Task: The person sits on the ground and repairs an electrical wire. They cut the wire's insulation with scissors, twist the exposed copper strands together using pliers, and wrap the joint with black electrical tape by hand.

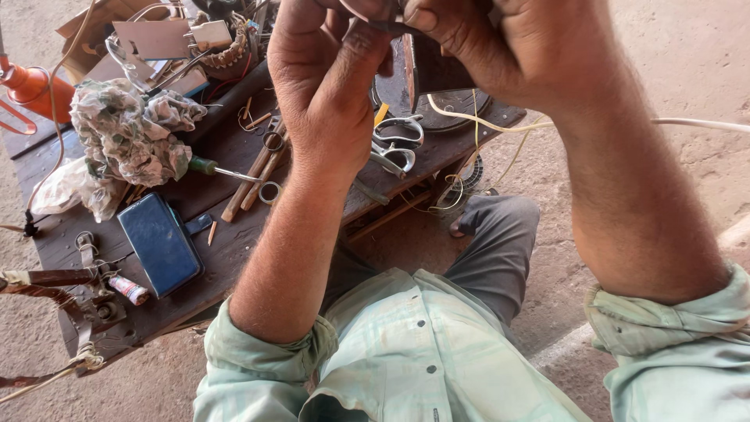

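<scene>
While both hands are raised close together at the top of the view, the left hand [324, 86] and right hand [500, 43] pinch a small dark metal part [383, 22] between their fingertips. Just below, scissors [394, 144] lie on the dark wooden worktop [226, 242], with a screwdriver [215, 168], a blue phone [160, 244] and a crumpled cloth [125, 133] further left.
</scene>
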